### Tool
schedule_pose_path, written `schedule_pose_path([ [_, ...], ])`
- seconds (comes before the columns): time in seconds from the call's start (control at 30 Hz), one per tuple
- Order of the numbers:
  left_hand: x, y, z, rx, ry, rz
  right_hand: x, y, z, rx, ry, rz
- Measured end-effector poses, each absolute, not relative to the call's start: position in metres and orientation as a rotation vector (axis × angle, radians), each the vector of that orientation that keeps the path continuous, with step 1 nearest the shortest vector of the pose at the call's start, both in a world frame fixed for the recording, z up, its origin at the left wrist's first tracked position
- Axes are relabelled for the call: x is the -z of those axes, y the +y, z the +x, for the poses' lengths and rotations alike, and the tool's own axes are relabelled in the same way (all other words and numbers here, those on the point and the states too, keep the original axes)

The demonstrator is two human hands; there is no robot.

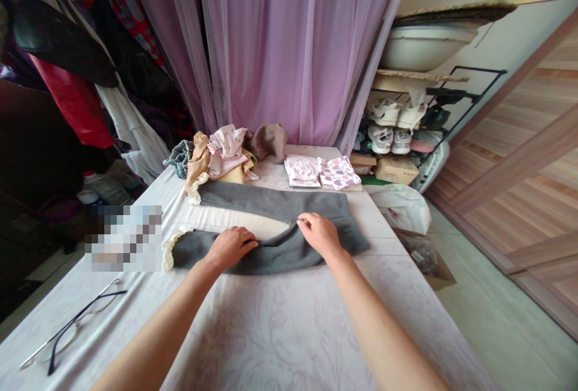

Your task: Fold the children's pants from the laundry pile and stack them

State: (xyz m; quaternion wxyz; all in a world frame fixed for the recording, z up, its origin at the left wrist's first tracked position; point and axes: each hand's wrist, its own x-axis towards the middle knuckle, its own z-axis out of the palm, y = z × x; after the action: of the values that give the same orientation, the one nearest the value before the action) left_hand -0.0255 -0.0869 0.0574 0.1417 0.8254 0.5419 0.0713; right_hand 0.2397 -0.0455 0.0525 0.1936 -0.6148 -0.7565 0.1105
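Right at the bottom of your view, your bare forearms (pixel 153 343) reach out over the lilac floral sheet (pixel 253 343), with a pair of glasses (pixel 74 331) lying off to your left. Your left hand (pixel 230 247) is palm down on the grey fleece garment (pixel 275 256), fingers across the cloth; your right hand (pixel 318 234) sits just beyond it, fingertips (pixel 303 220) right at the inner edge. Both grips are on the fabric, but whether either has actually pinched it, you can't tell from here. That fleece looks light, soft and limp, so expect it to slump rather than hold a shape; the surest place to take it looks like that doubled edge, not the frilly end. The garment lies in a long bent band, a pale strip showing in the gap, a cream ruffle (pixel 170 249) at its left end. Beyond it, a heap of clothes (pixel 226 156), then folded pink pieces (pixel 323 173), and farther back a lilac curtain (pixel 280 47) and a rack of sneakers (pixel 388 132).
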Motion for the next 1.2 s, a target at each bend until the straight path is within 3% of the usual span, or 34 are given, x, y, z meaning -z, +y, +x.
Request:
schedule_pose_path([
  [0.2, -0.057, -0.092, -0.021, -0.116, 1.693, 2.415, -0.073, 0.0, 0.19, -0.358, -2.414, -1.898],
  [0.5, -0.058, -0.087, -0.029, 0.006, 1.79, 2.216, -0.045, 0.012, 0.194, -0.348, -2.143, -1.946],
  [0.77, -0.061, -0.07, -0.033, 0.062, 1.829, 2.118, -0.034, -0.02, 0.212, -0.417, -2.085, -1.706],
  [0.97, -0.069, -0.065, -0.062, 0.158, 1.651, 2.19, -0.005, -0.065, 0.234, -0.448, -2.038, -1.281],
  [1.2, -0.089, -0.059, -0.117, 0.314, 1.593, 2.118, 0.006, -0.075, 0.245, -0.425, -1.91, -1.214],
])
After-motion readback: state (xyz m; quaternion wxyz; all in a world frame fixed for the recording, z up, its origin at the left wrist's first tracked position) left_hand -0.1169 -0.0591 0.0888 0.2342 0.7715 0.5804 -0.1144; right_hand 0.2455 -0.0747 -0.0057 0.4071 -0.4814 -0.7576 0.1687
